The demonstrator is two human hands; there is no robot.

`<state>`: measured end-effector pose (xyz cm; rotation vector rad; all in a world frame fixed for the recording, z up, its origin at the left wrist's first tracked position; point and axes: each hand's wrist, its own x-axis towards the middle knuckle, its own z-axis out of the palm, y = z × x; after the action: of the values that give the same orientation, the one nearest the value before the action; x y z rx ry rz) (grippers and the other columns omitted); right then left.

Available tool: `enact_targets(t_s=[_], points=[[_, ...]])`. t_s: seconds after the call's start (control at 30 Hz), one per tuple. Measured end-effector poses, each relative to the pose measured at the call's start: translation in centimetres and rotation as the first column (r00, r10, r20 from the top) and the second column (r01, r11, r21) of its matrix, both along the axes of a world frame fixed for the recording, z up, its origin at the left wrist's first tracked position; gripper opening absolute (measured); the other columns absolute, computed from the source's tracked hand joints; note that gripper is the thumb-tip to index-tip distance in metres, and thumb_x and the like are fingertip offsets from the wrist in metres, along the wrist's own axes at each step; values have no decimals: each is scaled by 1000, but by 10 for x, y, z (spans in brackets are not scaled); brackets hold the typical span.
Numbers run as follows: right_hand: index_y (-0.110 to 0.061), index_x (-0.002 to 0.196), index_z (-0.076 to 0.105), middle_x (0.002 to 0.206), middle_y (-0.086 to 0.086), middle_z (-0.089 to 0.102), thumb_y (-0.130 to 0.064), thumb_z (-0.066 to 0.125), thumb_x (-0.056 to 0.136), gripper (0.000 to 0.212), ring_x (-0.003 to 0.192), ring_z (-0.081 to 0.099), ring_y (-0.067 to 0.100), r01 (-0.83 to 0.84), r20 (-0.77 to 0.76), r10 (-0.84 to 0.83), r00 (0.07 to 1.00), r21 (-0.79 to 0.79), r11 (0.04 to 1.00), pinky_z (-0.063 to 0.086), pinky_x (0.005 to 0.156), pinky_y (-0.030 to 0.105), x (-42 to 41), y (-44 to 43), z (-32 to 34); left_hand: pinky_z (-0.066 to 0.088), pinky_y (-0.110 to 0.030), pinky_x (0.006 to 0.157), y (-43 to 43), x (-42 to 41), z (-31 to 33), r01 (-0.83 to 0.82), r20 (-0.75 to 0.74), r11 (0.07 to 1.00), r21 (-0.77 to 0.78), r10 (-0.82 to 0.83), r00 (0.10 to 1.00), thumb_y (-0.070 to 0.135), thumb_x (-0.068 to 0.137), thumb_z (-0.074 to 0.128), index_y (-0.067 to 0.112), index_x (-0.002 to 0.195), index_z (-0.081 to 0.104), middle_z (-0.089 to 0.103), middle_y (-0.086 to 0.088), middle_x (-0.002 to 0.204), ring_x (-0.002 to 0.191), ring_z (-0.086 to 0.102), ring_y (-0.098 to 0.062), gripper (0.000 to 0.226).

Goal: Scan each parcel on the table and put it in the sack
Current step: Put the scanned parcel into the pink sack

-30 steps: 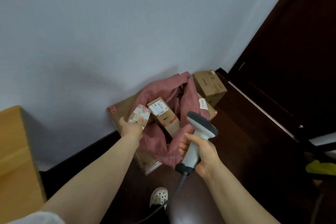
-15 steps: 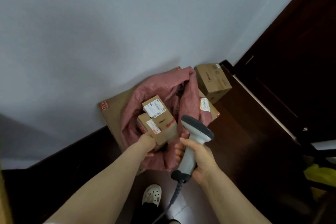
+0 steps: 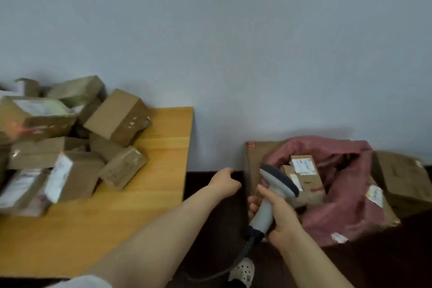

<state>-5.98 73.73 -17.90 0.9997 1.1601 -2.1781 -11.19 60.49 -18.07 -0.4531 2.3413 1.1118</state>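
Observation:
A heap of several brown cardboard parcels (image 3: 70, 138) lies on the left part of the wooden table (image 3: 149, 199). On the floor to the right stands the open pink sack (image 3: 346, 196) with two labelled parcels (image 3: 304, 175) inside. My right hand (image 3: 278, 215) grips the handle of the grey and white barcode scanner (image 3: 275, 184), just left of the sack. My left hand (image 3: 224, 182) hovers between the table's right edge and the sack, fingers loosely curled, holding nothing.
A flat cardboard sheet (image 3: 254, 161) leans against the wall behind the sack. Larger cardboard boxes (image 3: 404, 177) stand to the sack's right. The scanner's cable (image 3: 233, 264) hangs down to the dark floor past my white shoe (image 3: 243, 272).
My left hand put the small parcel into the sack, let go and drew back to the left. My view swung left, bringing the table and its parcels into sight.

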Motion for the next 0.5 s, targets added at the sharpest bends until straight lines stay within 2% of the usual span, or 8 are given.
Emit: enact_targets(t_s=[0.1,0.17,0.27,0.33,0.4,0.5], points=[[-2,98,63,57,8,65,-13,70,86,18,40,56,13,-141,-19,141,990,-34,989,49,43,24,24,-54,8,48,-29,90,-68,40,14,-135,-58,988,-71,131,990,13,89,55,9,137,44,55,-12,130,113,56,-27,49],[-2,96,63,59,9,64,-13,71,85,17,42,55,14,-239,-26,238,971,-43,970,48,45,25,40,-92,16,48,-28,83,-113,70,24,-230,-78,969,-90,223,972,16,92,54,11,144,36,50,-11,136,107,58,-25,55],[-2,92,64,58,11,63,-9,71,84,13,45,53,17,-377,-33,376,926,-71,923,48,46,26,64,-145,32,48,-29,78,-178,116,37,-399,-135,909,-117,384,914,19,93,56,14,147,30,46,-9,139,95,56,-19,61],[-2,89,62,58,12,62,-3,70,83,10,44,53,17,-453,-63,449,891,-73,888,48,44,27,77,-180,42,50,-31,81,-220,143,44,-488,-193,864,-124,461,866,17,91,57,14,145,33,51,-8,132,97,56,-20,59],[-1,91,61,61,13,63,2,69,83,12,45,54,18,-512,-109,504,857,-69,856,50,46,28,88,-216,50,48,-29,76,-260,169,51,-545,-235,826,-141,507,829,15,91,56,14,145,33,51,-8,131,98,56,-20,59],[-4,98,59,64,15,63,7,65,84,18,47,54,19,-561,-178,543,821,-73,824,52,48,30,103,-275,56,47,-27,83,-322,206,57,-603,-286,780,-165,548,786,16,90,56,15,143,35,49,-6,137,117,53,-23,57]])
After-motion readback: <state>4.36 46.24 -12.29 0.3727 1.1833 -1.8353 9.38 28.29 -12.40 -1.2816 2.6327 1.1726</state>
